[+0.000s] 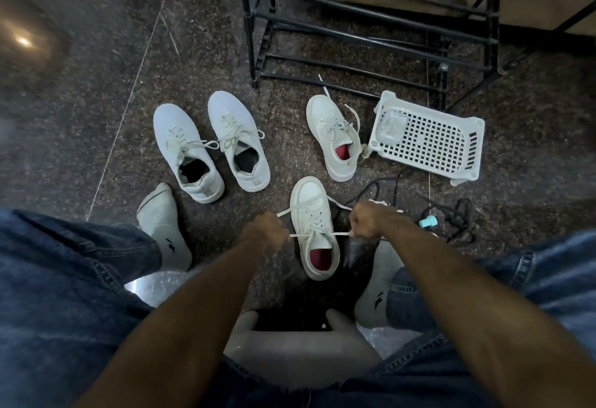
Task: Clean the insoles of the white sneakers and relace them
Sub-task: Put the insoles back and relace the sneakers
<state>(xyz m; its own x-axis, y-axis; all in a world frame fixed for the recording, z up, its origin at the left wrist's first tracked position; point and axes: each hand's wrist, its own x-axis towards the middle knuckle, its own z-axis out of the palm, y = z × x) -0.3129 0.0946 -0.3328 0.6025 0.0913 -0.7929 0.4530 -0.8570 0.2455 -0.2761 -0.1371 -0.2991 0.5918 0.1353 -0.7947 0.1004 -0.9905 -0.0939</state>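
A white sneaker [314, 227] with a red insole stands on the floor between my feet, toe pointing away. My left hand [267, 231] is shut on the left end of its white lace [317, 234]. My right hand [367, 220] is shut on the right end, and the lace is stretched taut across the shoe's tongue. Its mate [335, 136], also with a red insole, stands farther off to the right with loose laces. A second white pair [211, 144] with dark insides stands laced at the left.
A white plastic basket [429, 140] lies on the floor at the right, a black metal rack [371, 20] behind it. Black laces [458, 217] and a small teal object [428, 221] lie by my right hand. My socked feet [164, 227] flank the shoe.
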